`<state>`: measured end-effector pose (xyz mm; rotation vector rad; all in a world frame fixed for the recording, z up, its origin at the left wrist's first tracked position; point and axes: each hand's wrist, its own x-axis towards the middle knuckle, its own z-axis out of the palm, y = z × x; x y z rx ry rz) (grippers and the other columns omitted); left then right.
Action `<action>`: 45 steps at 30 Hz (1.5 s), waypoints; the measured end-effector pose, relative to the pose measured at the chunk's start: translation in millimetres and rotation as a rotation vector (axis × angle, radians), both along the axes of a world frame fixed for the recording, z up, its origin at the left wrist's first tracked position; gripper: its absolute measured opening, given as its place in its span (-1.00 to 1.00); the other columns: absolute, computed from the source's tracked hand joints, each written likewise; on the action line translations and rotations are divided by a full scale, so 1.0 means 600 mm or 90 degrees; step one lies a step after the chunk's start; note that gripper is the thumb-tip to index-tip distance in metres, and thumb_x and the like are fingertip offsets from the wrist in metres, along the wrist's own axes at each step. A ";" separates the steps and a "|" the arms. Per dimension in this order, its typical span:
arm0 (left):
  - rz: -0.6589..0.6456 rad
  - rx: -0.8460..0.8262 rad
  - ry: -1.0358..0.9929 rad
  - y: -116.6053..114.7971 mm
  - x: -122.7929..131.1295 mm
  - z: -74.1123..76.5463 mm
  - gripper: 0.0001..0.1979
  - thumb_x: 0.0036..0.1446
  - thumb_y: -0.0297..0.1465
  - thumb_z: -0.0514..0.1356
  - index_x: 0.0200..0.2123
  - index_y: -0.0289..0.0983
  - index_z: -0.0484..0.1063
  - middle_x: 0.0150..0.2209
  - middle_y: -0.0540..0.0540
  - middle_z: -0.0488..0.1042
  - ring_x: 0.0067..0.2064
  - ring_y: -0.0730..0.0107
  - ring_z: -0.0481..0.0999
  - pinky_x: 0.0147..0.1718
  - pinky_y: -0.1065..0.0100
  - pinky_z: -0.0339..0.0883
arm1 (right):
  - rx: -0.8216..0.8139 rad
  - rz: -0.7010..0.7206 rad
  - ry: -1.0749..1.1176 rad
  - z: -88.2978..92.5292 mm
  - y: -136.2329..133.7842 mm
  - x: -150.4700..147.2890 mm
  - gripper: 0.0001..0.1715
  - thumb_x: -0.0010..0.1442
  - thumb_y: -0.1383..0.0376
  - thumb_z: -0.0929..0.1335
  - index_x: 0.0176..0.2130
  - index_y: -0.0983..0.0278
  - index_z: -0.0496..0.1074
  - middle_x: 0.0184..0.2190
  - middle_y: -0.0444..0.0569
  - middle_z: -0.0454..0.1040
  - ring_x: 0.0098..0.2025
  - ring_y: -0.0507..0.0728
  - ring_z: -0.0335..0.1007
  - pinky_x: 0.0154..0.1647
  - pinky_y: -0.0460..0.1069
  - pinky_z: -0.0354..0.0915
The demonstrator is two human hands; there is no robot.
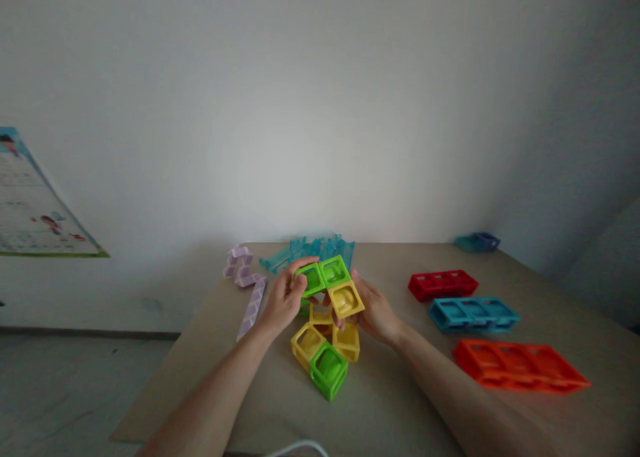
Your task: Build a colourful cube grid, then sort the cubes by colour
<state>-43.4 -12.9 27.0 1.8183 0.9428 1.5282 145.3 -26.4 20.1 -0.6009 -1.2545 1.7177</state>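
Between my two hands, raised a little over the table, is an L-shaped piece of joined hollow plastic cubes, two green and one yellow. My left hand grips its green end, thumb on the near side. My right hand holds the yellow end, with its fingers partly hidden behind the cube. Just below and nearer to me lie more yellow cubes and a green cube, arranged in a cluster. Part of that cluster is hidden by the held piece.
To the right lie a red three-cube bar, a blue bar and an orange bar. Translucent blue pieces and a purple folding snake toy sit back left. Dark blue items stand at the far right corner.
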 end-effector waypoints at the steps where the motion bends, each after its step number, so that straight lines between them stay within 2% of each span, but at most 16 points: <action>1: -0.035 -0.002 0.013 -0.002 -0.001 0.001 -0.51 0.11 -0.05 0.20 0.02 -0.21 0.44 -0.17 -0.14 0.56 -0.21 0.20 0.55 -0.23 0.27 0.43 | -0.002 0.000 -0.003 0.002 -0.001 0.000 -0.38 0.22 -0.18 0.21 -0.25 0.30 0.42 -0.54 -0.05 0.50 -0.62 0.05 0.39 -0.59 -0.08 0.30; 3: -0.072 -0.002 0.042 -0.005 -0.003 0.003 -0.47 0.01 -0.13 0.31 0.05 -0.18 0.40 -0.08 -0.14 0.53 -0.13 0.18 0.55 -0.18 0.27 0.42 | -0.008 0.008 -0.009 0.005 -0.004 0.001 -0.39 0.22 -0.18 0.21 -0.24 0.29 0.41 -0.56 -0.06 0.49 -0.63 0.06 0.39 -0.61 -0.07 0.29; 4: -0.060 0.011 0.060 -0.006 -0.004 0.004 -0.46 -0.02 -0.18 0.35 0.05 -0.17 0.41 -0.05 -0.14 0.52 -0.09 0.16 0.54 -0.14 0.26 0.41 | -0.012 0.013 -0.009 0.005 -0.004 0.001 -0.40 0.22 -0.18 0.21 -0.24 0.29 0.41 -0.56 -0.06 0.49 -0.63 0.06 0.39 -0.61 -0.07 0.29; 9: -0.007 0.186 0.185 -0.007 -0.008 0.003 -0.55 0.06 -0.37 0.29 0.06 -0.09 0.44 0.03 -0.13 0.48 0.06 0.17 0.45 0.06 0.18 0.32 | -0.035 0.011 -0.014 0.007 -0.005 0.002 -0.38 0.25 -0.16 0.19 -0.25 0.32 0.42 -0.49 0.01 0.53 -0.63 0.08 0.40 -0.65 -0.05 0.28; 12: 0.004 0.259 0.244 -0.005 -0.009 0.000 -0.62 0.08 -0.43 0.25 -0.01 -0.07 0.50 0.00 -0.13 0.45 0.04 0.20 0.46 0.01 0.19 0.36 | -0.070 0.032 -0.025 0.012 -0.006 0.006 -0.35 0.27 -0.16 0.16 -0.22 0.34 0.43 -0.50 0.03 0.54 -0.66 0.07 0.37 -0.71 -0.07 0.26; 17: 0.052 0.299 0.214 -0.006 -0.004 0.001 -0.71 0.07 -0.48 0.24 -0.12 -0.12 0.53 -0.10 -0.12 0.45 -0.05 0.25 0.48 -0.07 0.24 0.40 | -0.094 0.065 -0.013 0.019 -0.004 0.012 -0.42 0.30 -0.08 0.17 -0.18 0.34 0.42 -0.45 0.05 0.55 -0.66 0.02 0.36 -0.77 -0.14 0.24; 24: 0.047 0.279 0.189 -0.010 0.001 0.004 -0.75 0.04 -0.43 0.31 -0.16 -0.14 0.52 -0.12 -0.12 0.44 -0.05 0.24 0.48 -0.05 0.22 0.37 | -0.094 0.086 0.000 0.016 0.000 0.014 -0.43 0.32 -0.07 0.16 -0.22 0.35 0.41 -0.45 0.05 0.54 -0.64 0.02 0.37 -0.79 -0.15 0.25; 29: 0.067 0.201 0.098 -0.016 0.009 0.000 -0.75 -0.03 -0.42 0.35 -0.21 -0.17 0.52 -0.12 -0.11 0.46 -0.05 0.22 0.47 -0.05 0.24 0.34 | -0.129 0.122 0.009 0.025 0.000 0.019 -0.37 0.32 -0.08 0.11 -0.34 0.36 0.41 -0.44 0.08 0.53 -0.68 -0.03 0.30 -0.82 -0.20 0.11; 31: 0.082 0.117 0.007 -0.011 0.011 -0.003 -0.73 -0.06 -0.40 0.36 -0.21 -0.18 0.52 -0.14 -0.10 0.47 -0.07 0.23 0.48 -0.08 0.28 0.35 | -0.127 0.110 0.019 0.032 0.002 0.024 -0.39 0.32 -0.07 0.09 -0.25 0.33 0.41 -0.45 0.04 0.52 -0.71 -0.04 0.25 -0.83 -0.19 0.05; 33: 0.104 0.019 -0.130 0.000 0.009 -0.005 -0.70 -0.08 -0.38 0.38 -0.21 -0.20 0.52 -0.21 -0.07 0.50 -0.17 0.29 0.50 -0.19 0.35 0.36 | -0.095 0.038 0.011 0.037 0.006 0.030 -0.41 0.31 -0.07 0.09 -0.07 0.29 0.37 -0.46 0.00 0.51 -0.72 -0.02 0.23 -0.82 -0.17 0.05; 35: 0.128 -0.053 -0.289 0.014 0.003 -0.003 -0.67 -0.15 -0.36 0.41 -0.24 -0.23 0.52 -0.31 -0.02 0.51 -0.30 0.38 0.50 -0.31 0.42 0.35 | -0.022 -0.112 -0.076 0.037 0.010 0.038 -0.36 0.29 -0.11 0.11 0.03 0.29 0.33 -0.49 -0.02 0.50 -0.70 0.03 0.25 -0.77 -0.12 0.11; 36: 0.134 -0.071 -0.363 0.022 -0.001 0.000 -0.66 -0.19 -0.36 0.43 -0.26 -0.24 0.53 -0.34 -0.01 0.51 -0.34 0.41 0.49 -0.34 0.43 0.35 | 0.041 -0.205 -0.165 0.036 0.012 0.042 -0.34 0.27 -0.12 0.13 0.03 0.30 0.35 -0.48 -0.02 0.50 -0.67 0.05 0.29 -0.72 -0.10 0.16; 38: 0.126 -0.089 -0.474 0.033 -0.009 0.007 -0.65 -0.25 -0.37 0.44 -0.30 -0.25 0.52 -0.34 0.01 0.53 -0.34 0.41 0.51 -0.33 0.42 0.37 | 0.196 -0.368 -0.413 0.031 0.014 0.050 -0.38 0.24 -0.12 0.19 -0.05 0.29 0.43 -0.43 0.02 0.53 -0.52 0.11 0.41 -0.54 -0.05 0.28; 39: 0.118 -0.095 -0.510 0.036 -0.012 0.010 -0.65 -0.27 -0.38 0.44 -0.31 -0.25 0.52 -0.33 0.01 0.54 -0.32 0.40 0.52 -0.31 0.39 0.39 | 0.270 -0.417 -0.548 0.029 0.014 0.052 -0.42 0.24 -0.11 0.21 -0.08 0.27 0.46 -0.38 0.04 0.55 -0.43 0.15 0.46 -0.43 -0.02 0.32; 42: 0.108 -0.117 -0.562 0.040 -0.014 0.017 -0.65 -0.30 -0.40 0.43 -0.32 -0.24 0.53 -0.32 0.00 0.57 -0.29 0.32 0.56 -0.25 0.28 0.43 | 0.380 -0.425 -0.850 0.020 0.013 0.051 -0.45 0.24 -0.08 0.23 -0.04 0.24 0.46 -0.24 0.09 0.58 -0.22 0.25 0.51 -0.22 0.04 0.30; 45: 0.094 -0.143 -0.576 0.038 -0.010 0.015 -0.67 -0.31 -0.41 0.43 -0.35 -0.25 0.54 -0.34 -0.03 0.59 -0.30 0.28 0.57 -0.25 0.21 0.45 | 0.379 -0.370 -0.983 0.014 0.009 0.045 -0.41 0.23 -0.09 0.25 0.04 0.24 0.42 -0.22 0.13 0.58 -0.20 0.28 0.51 -0.22 0.06 0.28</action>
